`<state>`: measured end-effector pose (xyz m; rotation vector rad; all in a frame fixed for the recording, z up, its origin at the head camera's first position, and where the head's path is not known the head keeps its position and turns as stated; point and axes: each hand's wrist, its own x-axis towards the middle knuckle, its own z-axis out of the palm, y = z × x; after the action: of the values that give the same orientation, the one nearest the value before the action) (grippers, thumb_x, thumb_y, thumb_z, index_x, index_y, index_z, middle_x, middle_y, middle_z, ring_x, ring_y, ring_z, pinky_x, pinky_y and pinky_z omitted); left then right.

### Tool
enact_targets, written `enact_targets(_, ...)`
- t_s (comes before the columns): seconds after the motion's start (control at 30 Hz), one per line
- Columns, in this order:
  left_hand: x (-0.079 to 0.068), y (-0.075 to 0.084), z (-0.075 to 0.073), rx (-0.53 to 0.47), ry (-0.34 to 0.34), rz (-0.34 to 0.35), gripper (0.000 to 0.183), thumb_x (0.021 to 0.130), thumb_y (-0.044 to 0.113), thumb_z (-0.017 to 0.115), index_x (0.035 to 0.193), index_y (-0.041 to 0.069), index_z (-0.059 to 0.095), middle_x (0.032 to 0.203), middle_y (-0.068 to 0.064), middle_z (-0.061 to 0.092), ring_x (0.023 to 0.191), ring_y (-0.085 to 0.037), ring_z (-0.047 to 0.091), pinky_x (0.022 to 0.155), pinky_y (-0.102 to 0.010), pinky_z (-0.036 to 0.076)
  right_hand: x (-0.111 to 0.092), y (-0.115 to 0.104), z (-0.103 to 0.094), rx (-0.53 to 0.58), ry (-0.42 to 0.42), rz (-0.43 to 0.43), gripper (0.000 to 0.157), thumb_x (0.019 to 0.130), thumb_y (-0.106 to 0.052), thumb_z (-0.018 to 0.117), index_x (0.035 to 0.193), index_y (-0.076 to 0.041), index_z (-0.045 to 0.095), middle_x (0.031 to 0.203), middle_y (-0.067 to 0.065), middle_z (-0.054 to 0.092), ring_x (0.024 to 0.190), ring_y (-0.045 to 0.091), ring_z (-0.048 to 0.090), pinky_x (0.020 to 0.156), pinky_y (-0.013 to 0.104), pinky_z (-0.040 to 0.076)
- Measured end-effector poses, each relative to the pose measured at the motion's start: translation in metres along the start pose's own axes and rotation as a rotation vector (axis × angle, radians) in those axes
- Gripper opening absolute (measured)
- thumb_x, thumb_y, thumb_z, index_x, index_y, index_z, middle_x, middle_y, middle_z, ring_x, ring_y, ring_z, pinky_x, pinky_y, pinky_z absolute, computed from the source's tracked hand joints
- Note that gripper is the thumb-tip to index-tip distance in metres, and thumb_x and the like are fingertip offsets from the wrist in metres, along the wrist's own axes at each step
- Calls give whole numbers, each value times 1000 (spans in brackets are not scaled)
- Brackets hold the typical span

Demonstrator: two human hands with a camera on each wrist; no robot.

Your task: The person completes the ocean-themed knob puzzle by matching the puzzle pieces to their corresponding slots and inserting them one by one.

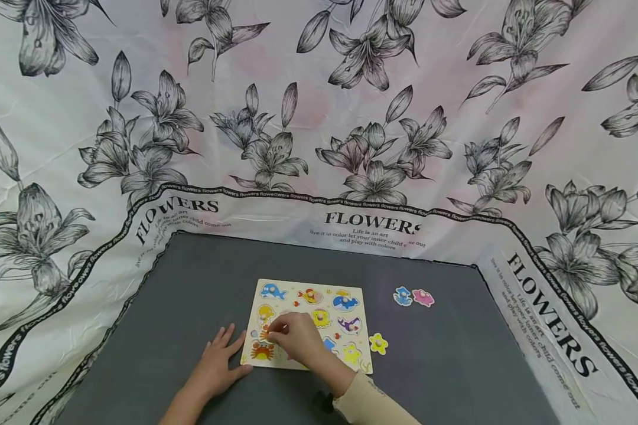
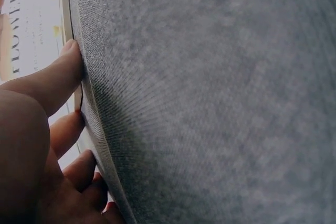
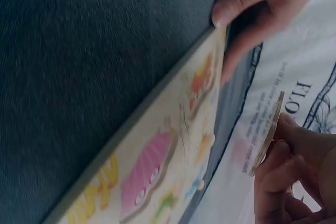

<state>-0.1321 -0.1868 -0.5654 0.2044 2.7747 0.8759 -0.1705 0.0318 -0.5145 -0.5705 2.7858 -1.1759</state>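
My right hand (image 1: 298, 336) pinches a thin orange crab puzzle piece (image 1: 264, 333) above the lower left of a wooden peg puzzle board (image 1: 308, 287). That piece (image 3: 269, 135) shows edge-on in the right wrist view, raised over the board. Just below it, in the head view, a crab picture (image 1: 262, 352) is printed on the board. My left hand (image 1: 215, 367) rests on the table at the board's left side, fingers spread, with its thumb and index finger at the board's edge. Sea-animal pieces with knobs, among them a blue whale (image 1: 345, 303), sit in the board.
To the right of the board lie a yellow star piece (image 1: 378, 343), a blue piece (image 1: 402, 296) and a pink piece (image 1: 423, 297). Dark grey cloth covers the table (image 1: 457, 366). A white flower-printed curtain (image 1: 276, 224) encloses its back and sides.
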Motion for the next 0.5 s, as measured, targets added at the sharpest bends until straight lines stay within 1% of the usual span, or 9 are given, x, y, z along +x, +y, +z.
enact_targets(0.1,-1,-2,-1,5,3,0,82,82,46,81,150,12,51,162,-25,30,151,-48,19,117,-70,21,2,0,8,-12,-28,-3,6,87,-21,81,90,-16,81,82,-10,73,64,-3,55,54,15,49)
enact_targets(0.2,-2,-2,-2,4,3,5,82,82,47,81,150,12,51,162,-24,30,151,-48,20,117,-70,21,4,-1,13,-35,-41,3,5,87,-21,82,88,-16,81,80,-10,72,66,-3,53,59,15,47)
enact_targets(0.33,-2,-1,-3,-3,2,5,81,82,46,81,150,12,51,162,-24,30,151,-48,20,117,-70,21,4,-1,18,-49,-74,10,4,87,-20,82,88,-16,81,78,-11,71,65,-3,51,59,16,46)
enact_targets(0.5,-4,1,-4,-4,10,11,80,83,45,81,150,12,51,162,-24,30,151,-48,21,117,-70,22,3,0,27,-80,-103,-6,4,86,-18,82,86,-15,81,76,-11,72,63,-5,52,58,15,46)
